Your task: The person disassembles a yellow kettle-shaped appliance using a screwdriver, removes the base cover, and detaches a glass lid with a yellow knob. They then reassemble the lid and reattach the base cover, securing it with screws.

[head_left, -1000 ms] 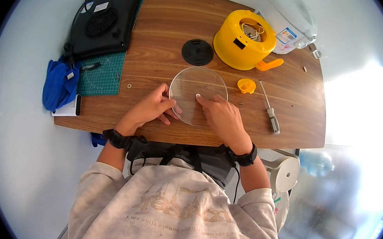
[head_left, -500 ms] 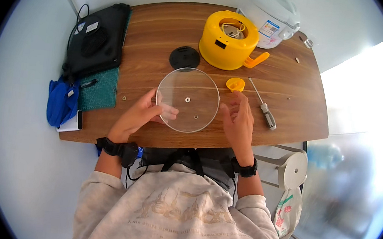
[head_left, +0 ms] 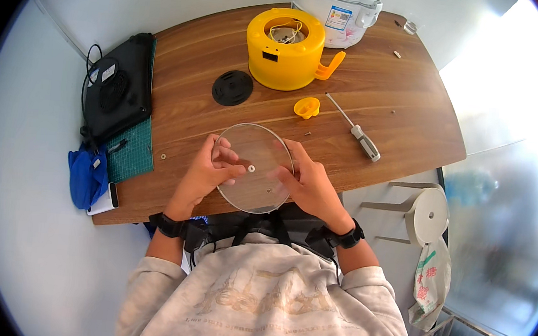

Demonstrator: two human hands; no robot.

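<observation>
Between my two hands is a round clear glass lid with a thin rim, held above the near edge of the table. A small white ring sits at its centre. My left hand grips the left side, with fingers visible through the glass. On the right rim my right hand pinches the edge, thumb in front and fingers partly behind. Beyond the lid lie a yellow knob, a small screw and a grey-handled screwdriver.
A yellow appliance body with exposed wires stands at the back, a black slotted disc beside it. Behind is a white rice cooker. A black bag, green cutting mat and blue cloth lie left; a stool stands right.
My right hand has moved from beside the glass lid onto its right rim. The lid has come closer to me. The whole view has shifted and turned slightly.
</observation>
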